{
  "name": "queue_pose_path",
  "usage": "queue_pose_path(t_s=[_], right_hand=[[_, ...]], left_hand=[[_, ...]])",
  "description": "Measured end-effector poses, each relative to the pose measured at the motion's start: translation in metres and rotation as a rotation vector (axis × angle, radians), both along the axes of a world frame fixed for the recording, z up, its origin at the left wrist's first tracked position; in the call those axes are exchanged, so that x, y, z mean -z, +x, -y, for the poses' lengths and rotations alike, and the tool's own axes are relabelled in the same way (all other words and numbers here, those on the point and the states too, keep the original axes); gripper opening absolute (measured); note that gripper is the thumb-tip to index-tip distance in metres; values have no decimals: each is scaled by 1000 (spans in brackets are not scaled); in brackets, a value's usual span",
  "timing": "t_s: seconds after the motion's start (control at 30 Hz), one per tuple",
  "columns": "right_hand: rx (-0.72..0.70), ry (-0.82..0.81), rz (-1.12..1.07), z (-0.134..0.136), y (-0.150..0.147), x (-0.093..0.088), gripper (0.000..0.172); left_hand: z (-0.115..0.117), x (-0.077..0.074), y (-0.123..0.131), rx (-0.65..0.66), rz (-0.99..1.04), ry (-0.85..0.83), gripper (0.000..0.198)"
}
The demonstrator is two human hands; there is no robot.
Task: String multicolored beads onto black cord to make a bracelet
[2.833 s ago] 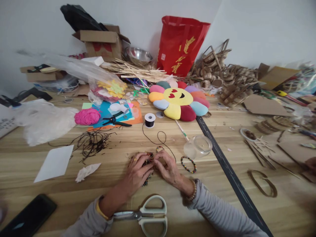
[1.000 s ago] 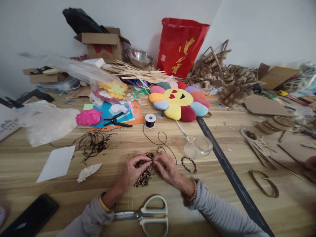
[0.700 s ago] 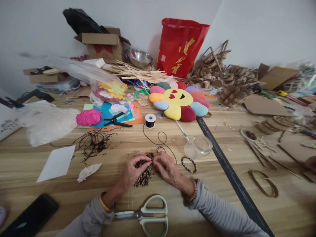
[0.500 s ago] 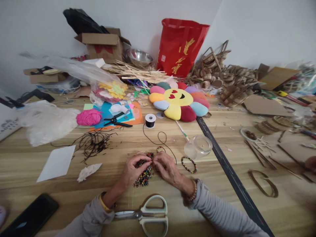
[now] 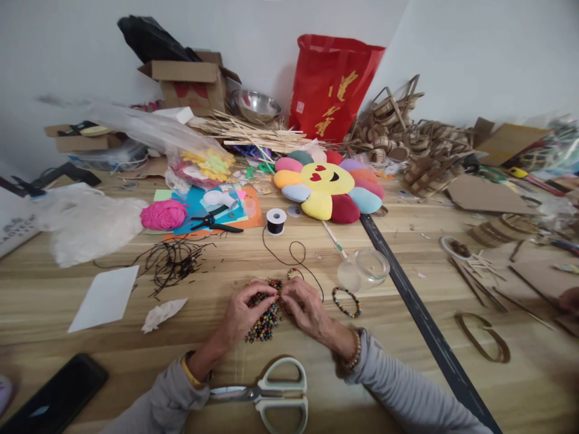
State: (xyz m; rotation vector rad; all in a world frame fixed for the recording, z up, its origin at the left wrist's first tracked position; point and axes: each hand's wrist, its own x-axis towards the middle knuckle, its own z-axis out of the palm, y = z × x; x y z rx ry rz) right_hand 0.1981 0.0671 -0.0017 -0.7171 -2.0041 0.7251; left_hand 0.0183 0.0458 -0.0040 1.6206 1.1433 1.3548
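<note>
Over a pile of small multicoloured beads [image 5: 263, 325], my left hand [image 5: 246, 304] pinches what looks like a bead, mostly hidden by thumb and forefinger. My right hand [image 5: 307, 307] is closed beside it, its fingertips pinched on the thin black cord [image 5: 312, 274], whose end is hidden. A short strung row of beads [image 5: 294, 271] shows just beyond the right fingers. The cord loops back to a white spool [image 5: 275, 222]. A finished-looking bead bracelet [image 5: 346, 302] lies right of my right hand. White-handled scissors [image 5: 280, 395] rest between my forearms.
A glass jar [image 5: 364, 269] stands right of the spool, near a dark strip [image 5: 420, 319] across the table. Black cord scraps [image 5: 174, 262], pliers [image 5: 215, 223] and pink yarn [image 5: 163, 214] lie left. A flower cushion [image 5: 329, 184] sits behind. Another person's hand [image 5: 569, 299] shows at right.
Almost nothing differs. Both hands keep their pinch over the beads, and the view has shifted very slightly.
</note>
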Motion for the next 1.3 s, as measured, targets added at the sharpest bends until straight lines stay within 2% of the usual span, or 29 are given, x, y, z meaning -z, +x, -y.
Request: queue_pose_path(t_s=[1.3], right_hand=[[10,-31,-1,0,0,-2,13]], left_hand=[[0,-2,0,11,-1,-5,8]])
